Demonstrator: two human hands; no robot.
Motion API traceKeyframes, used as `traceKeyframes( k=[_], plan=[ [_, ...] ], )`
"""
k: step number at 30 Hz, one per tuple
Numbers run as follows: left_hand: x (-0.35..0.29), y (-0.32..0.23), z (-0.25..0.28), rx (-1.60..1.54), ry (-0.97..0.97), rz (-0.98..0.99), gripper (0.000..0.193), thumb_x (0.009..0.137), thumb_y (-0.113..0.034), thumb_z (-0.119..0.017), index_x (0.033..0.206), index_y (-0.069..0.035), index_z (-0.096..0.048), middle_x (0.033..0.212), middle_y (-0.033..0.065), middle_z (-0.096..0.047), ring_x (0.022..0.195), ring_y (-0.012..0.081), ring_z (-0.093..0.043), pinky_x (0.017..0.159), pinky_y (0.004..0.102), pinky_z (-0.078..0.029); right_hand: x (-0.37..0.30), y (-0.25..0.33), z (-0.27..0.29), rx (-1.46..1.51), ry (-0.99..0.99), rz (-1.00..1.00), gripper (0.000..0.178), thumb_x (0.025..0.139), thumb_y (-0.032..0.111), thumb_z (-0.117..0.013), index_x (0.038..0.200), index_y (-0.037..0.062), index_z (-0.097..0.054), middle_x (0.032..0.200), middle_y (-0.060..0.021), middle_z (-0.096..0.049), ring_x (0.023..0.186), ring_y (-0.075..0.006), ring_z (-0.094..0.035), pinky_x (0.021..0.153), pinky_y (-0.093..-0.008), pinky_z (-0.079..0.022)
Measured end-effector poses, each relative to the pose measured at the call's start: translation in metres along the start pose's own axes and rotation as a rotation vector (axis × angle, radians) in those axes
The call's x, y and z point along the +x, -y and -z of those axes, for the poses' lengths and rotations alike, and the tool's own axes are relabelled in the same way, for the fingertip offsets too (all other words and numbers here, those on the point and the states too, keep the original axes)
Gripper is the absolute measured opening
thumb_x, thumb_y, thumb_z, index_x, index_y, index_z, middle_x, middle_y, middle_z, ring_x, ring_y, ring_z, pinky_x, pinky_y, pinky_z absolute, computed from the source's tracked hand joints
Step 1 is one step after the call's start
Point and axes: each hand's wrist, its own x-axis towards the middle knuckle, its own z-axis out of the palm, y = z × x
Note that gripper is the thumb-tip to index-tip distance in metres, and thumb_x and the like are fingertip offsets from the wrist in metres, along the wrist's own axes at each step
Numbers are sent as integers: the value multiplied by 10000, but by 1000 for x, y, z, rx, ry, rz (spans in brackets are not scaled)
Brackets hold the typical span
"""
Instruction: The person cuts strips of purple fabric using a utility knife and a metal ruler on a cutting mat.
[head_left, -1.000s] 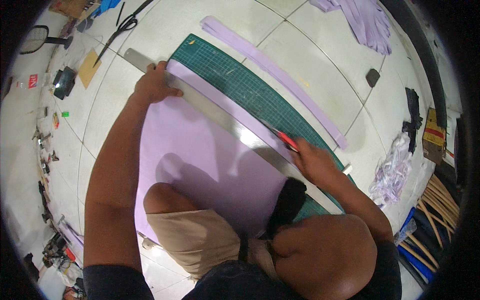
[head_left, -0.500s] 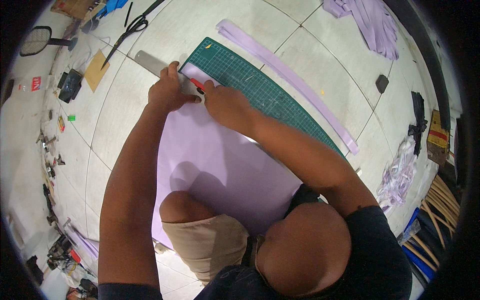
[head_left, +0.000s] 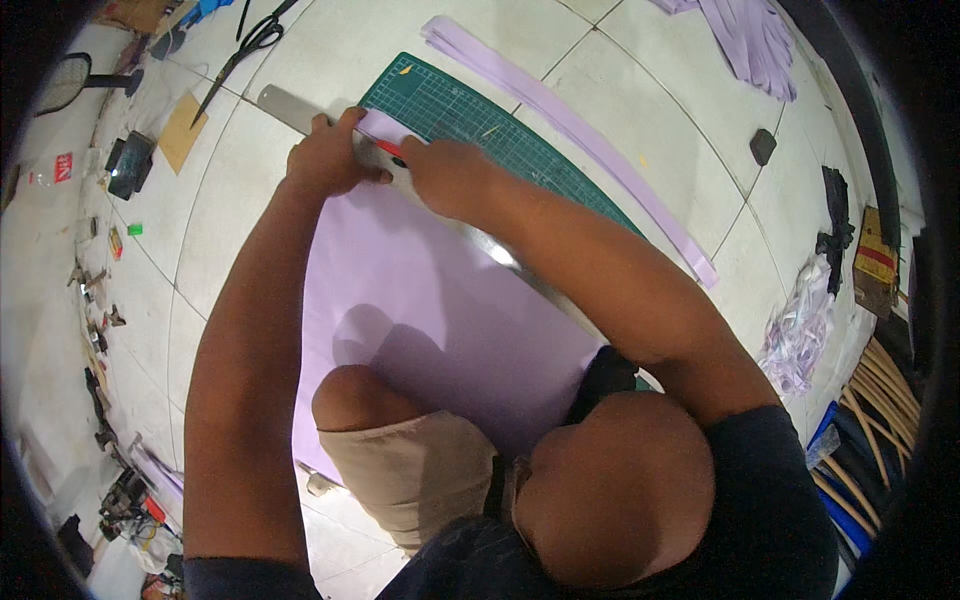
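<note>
A long metal ruler [head_left: 287,108] lies across lilac fabric [head_left: 400,270] near the edge of a green gridded cutting mat [head_left: 470,110]. My left hand [head_left: 328,158] rests on the ruler, fingers spread and pressing down. Beside it, my right hand [head_left: 450,178] grips a red utility knife [head_left: 388,147]. The knife is at the ruler's edge, over a narrow lilac margin on the mat; its blade tip is too small to make out. Below my right forearm, more of the ruler shows shiny. The fabric spreads back toward my bent knee.
Long lilac strips [head_left: 570,130] lie beyond the mat, with a bundle of strips [head_left: 745,50] farther right. Black scissors [head_left: 250,50] and a brown card [head_left: 182,135] are at upper left. Shredded scraps [head_left: 800,330] and rods [head_left: 880,400] sit at right.
The whole view has shifted slightly, so things sit higher and a little left. My right forearm bares more of the ruler. Both hands keep nearly the same places, the knife still held.
</note>
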Motion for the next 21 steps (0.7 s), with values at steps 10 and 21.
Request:
traceKeyframes(
  k=[10, 21],
  plan=[
    [13, 19, -18, -59, -30, -34, 1064, 611, -433, -915, 1495, -204, -369, 1390, 251, -476, 1201, 407, -584, 1003, 475, -505, -209, -54, 23, 34, 307, -340, 304, 975, 125, -444, 1267, 41, -466, 872, -252, -667, 831, -417, -679, 721, -526, -496],
    [25, 35, -27, -183, -60, -103, 1167, 580, -400, -925, 1514, -109, -289, 1377, 262, -480, 1247, 417, -532, 1015, 495, -479, -502, -152, 6, -341, 533, -606, 273, 957, 125, -492, 1222, 69, -460, 877, -163, -666, 742, -378, -701, 607, -503, -556]
  ],
)
